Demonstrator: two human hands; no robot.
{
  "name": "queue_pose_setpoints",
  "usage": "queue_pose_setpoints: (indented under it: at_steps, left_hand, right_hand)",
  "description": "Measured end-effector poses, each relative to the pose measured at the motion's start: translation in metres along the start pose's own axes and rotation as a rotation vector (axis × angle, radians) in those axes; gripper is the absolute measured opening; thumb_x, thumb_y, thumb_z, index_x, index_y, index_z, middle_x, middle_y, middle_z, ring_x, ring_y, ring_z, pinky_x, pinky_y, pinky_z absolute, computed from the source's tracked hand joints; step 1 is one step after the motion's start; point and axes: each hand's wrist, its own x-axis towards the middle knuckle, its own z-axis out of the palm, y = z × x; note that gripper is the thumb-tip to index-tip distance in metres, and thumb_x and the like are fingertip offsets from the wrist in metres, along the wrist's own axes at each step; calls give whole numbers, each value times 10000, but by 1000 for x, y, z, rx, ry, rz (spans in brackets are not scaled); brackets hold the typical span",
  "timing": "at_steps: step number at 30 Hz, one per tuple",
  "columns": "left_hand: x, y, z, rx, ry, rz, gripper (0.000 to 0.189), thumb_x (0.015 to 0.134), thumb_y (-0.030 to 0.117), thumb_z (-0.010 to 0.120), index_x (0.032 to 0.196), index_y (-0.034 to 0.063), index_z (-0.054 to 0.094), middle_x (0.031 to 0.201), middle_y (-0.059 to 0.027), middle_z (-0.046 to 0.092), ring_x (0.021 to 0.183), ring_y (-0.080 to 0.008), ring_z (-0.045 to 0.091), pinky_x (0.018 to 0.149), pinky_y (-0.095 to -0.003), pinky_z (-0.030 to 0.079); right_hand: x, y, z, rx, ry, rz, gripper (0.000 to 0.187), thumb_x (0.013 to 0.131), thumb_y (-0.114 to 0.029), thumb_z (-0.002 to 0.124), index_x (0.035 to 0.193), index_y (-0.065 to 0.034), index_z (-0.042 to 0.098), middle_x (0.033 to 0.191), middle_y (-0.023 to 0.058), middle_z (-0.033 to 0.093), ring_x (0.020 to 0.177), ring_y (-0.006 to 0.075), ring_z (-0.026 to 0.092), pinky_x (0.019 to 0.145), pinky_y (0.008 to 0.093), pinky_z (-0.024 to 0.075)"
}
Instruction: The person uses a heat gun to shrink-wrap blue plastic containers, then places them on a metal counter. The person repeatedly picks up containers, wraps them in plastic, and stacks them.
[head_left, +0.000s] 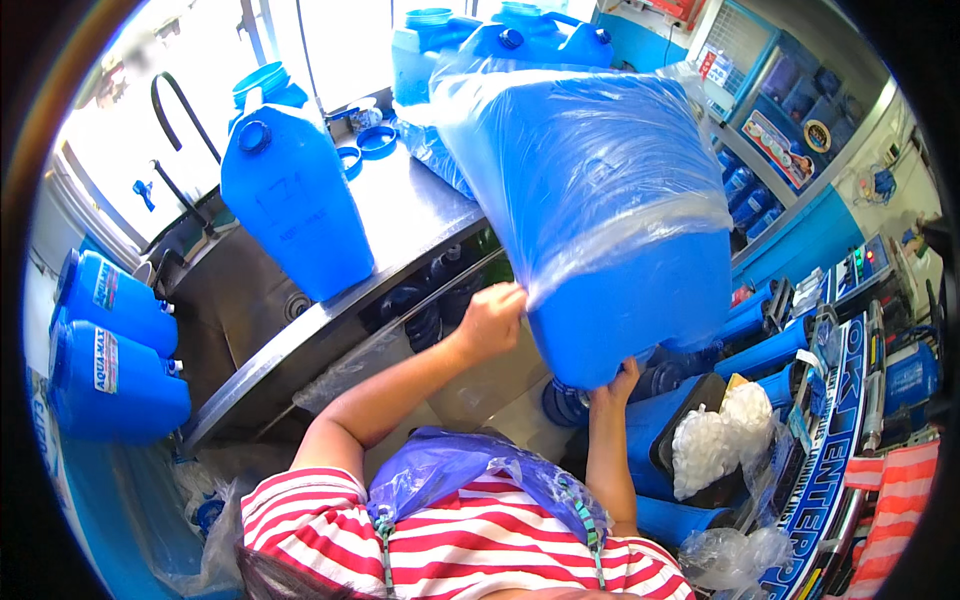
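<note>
A large blue plastic water container (637, 292) is tilted in front of me, its bare bottom end towards me. A clear plastic bag (585, 142) covers its far part, with the bag's gathered edge running across the container. My left hand (493, 319) pinches that edge at the container's left side. From below, my right hand (616, 384) holds the container's bottom edge; some of its fingers are hidden underneath. Left of it, another blue container (300, 202) with a capped spout and an open top ring stands on the steel counter (405, 195).
Blue ring lids (376, 141) lie on the counter, and more blue containers (427, 56) stand behind. A steel sink (232, 300) with a black faucet (176, 112) is at left. Two blue containers with taps (120, 382) sit at far left. Blue filter housings (765, 352) line the right side.
</note>
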Motion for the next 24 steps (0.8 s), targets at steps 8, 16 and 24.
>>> queue_pose_setpoints:
  at_steps: [8, 16, 24]
  left_hand:
    - [-11, 17, -27, 143, -644, -105, 280, 724, 7, 510, 1002, -28, 518, 997, -202, 555, 921, -348, 572, 778, -409, 480]
    - [72, 13, -55, 223, -30, -258, 745, 885, 307, 553, 1437, 13, 148, 1471, -304, 68, 1354, -501, 43, 1086, -558, 142]
    - [70, 35, -94, 280, 114, -390, 752, 892, 331, 555, 1421, -41, 172, 1436, -389, 46, 1323, -570, 67, 1077, -559, 155]
  right_hand:
    - [41, -40, -16, -186, -120, -159, 291, 704, -37, 556, 993, -11, 554, 989, 102, 588, 938, 269, 593, 885, 433, 490]
    - [4, -100, 66, -994, -311, -332, 319, 681, -34, 651, 984, -23, 555, 945, 40, 585, 920, 183, 580, 760, 323, 470]
    - [-17, -74, 204, -1456, -468, -493, 343, 710, -142, 722, 1024, -37, 633, 985, 87, 625, 901, 199, 601, 794, 313, 462]
